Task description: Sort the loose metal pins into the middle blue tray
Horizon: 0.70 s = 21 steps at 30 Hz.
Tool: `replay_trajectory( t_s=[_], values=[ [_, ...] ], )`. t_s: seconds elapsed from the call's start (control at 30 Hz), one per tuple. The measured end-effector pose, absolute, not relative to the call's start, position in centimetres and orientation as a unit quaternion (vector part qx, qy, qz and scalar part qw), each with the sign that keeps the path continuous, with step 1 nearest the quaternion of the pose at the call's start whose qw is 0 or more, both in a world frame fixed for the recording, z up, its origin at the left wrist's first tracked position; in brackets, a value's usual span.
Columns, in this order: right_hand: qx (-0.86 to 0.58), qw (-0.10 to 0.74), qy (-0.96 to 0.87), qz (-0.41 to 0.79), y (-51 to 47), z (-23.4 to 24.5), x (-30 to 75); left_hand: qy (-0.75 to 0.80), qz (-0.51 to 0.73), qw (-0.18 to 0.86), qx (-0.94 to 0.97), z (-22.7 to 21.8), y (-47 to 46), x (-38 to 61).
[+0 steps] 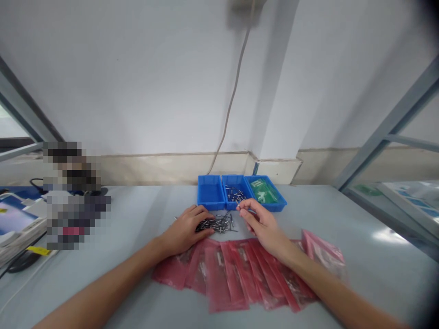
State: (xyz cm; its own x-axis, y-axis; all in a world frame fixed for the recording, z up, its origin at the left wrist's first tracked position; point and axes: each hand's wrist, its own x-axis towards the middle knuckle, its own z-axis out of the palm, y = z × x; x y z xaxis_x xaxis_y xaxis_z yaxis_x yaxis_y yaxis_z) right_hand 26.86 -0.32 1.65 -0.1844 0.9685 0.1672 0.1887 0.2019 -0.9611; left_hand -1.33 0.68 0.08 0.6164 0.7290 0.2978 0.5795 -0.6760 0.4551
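Observation:
A loose pile of small, thin metal pieces point(219, 224), dark and silvery and perhaps screws, lies on the table between my hands. My left hand point(188, 228) rests at the left side of this pile, its thumb and fingers apart and curved around the edge. To the right of the pile, my right hand point(260, 224) is raised in front of the blue bins, with thumb and fingertips pinched together. Whatever is in that pinch is too small to make out. Pink plastic bags point(226, 283) overlap in a row below both hands, with small parts showing inside several.
Three blue bins stand behind the pile: a left bin point(210, 192), a middle bin point(235, 178) holding metal pieces, and a right bin point(279, 203) holding green packets point(264, 189). Cables and equipment point(24, 228) occupy the table's left end. Metal frames point(387, 123) flank the table.

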Motion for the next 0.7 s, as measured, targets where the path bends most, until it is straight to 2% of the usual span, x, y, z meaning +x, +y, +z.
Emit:
replay_trajectory(
  t_s=[0.2,0.37,0.53,0.7],
  values=[
    [-0.441,0.451,-0.684,0.366,-0.72,1.74,26.78,0.376,0.233,0.155,0.883,0.03,0.66,-1.34],
    [-0.44,0.431,-0.7,0.361,-1.24,1.87,26.7,0.373,0.231,0.159,0.884,0.04,0.63,-1.31],
    [-0.427,0.444,-0.676,0.404,-1.17,2.26,26.75,0.377,0.23,0.159,0.883,-0.06,0.68,-1.34],
    [-0.421,0.44,-0.607,0.511,-1.24,2.65,26.72,0.372,0.228,0.158,0.886,-0.02,0.69,-1.32]
  ],
)
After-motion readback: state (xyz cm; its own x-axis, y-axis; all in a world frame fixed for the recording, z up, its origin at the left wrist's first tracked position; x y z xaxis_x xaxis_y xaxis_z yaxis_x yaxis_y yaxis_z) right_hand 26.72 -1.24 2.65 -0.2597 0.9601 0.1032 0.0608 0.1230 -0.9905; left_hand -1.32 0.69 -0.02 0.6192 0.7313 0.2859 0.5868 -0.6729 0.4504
